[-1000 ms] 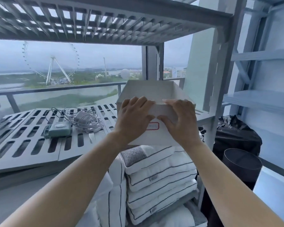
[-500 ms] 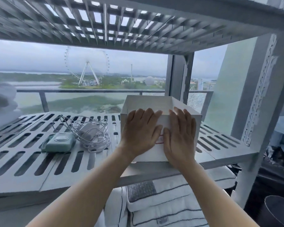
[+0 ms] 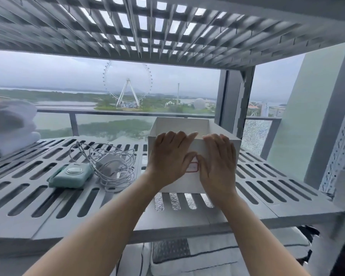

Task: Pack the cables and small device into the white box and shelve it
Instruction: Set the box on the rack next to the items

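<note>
On the slotted grey shelf (image 3: 267, 176) stood the open white box (image 3: 179, 126), smooth card with a red-edged label; the left hand (image 3: 167, 156) and right hand (image 3: 217, 160) lay flat, fingers spread, against its front; beside it, apart, sat loose coiled white cables (image 3: 116, 166) touching a rounded mint-green device (image 3: 72, 176).

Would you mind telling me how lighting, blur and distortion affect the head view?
Head view: backlit by overcast daylight through the window; wide-angle lens bows the upper shelf; edges smear, especially the right post; hands and white box stay fairly sharp.
</note>
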Demonstrator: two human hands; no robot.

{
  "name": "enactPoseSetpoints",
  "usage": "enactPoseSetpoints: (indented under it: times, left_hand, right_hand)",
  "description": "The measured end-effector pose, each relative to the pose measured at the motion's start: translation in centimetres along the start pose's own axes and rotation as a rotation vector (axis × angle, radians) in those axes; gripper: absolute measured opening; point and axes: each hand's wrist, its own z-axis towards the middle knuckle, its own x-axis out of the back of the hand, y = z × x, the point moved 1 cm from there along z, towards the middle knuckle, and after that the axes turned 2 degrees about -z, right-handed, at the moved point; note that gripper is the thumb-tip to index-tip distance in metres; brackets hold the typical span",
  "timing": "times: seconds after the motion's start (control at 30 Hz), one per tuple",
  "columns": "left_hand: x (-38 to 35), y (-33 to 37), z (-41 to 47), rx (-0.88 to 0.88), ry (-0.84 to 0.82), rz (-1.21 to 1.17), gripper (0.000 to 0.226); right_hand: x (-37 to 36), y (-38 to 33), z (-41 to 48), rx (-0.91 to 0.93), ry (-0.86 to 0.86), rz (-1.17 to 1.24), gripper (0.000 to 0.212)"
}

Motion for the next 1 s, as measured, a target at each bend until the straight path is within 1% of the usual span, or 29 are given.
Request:
enactPoseSetpoints:
  times: [0.17,0.27,0.37,0.5,0.6,0.7,0.8,1.0]
  left_hand:
    - [-0.1,-0.2,0.1,0.014,0.0,-0.045,0.041]
    - [-0.1,-0.7,0.2,0.006,-0.038,-0.089,0.043]
    - [0.0,-2.0,0.2,-0.04,-0.124,-0.145,0.049]
    - [0.4,-4.1,0.0,-0.115,-0.283,-0.23,0.067]
    - [1.1,-6.8,-1.3,-0.149,-0.305,-0.208,0.072]
    - [2.5,-11.3,-3.1,-0.081,-0.32,-0.189,0.071]
    - [4.0,-15.6,-4.3,-0.027,-0.357,-0.194,0.072]
    - [5.9,-20.5,-6.8,-0.052,-0.344,-0.174,0.067]
  right_hand:
    - [-0.6,0.2,-0.1,-0.012,0.048,0.016,0.031]
    - [-0.8,0.1,0.0,-0.006,0.075,0.036,0.031]
    - [-1.2,-0.5,0.3,-0.02,0.053,0.033,0.032]
    - [-1.5,-2.1,0.6,-0.092,0.034,0.0,0.037]
    - [-1.7,-4.6,0.9,-0.147,0.069,0.046,0.035]
    - [-2.3,-8.2,1.5,-0.054,0.088,0.167,0.03]
    - [-3.9,-12.0,2.6,0.006,0.043,0.227,0.028]
    - [-8.3,-18.9,3.9,0.058,-0.069,0.341,0.028]
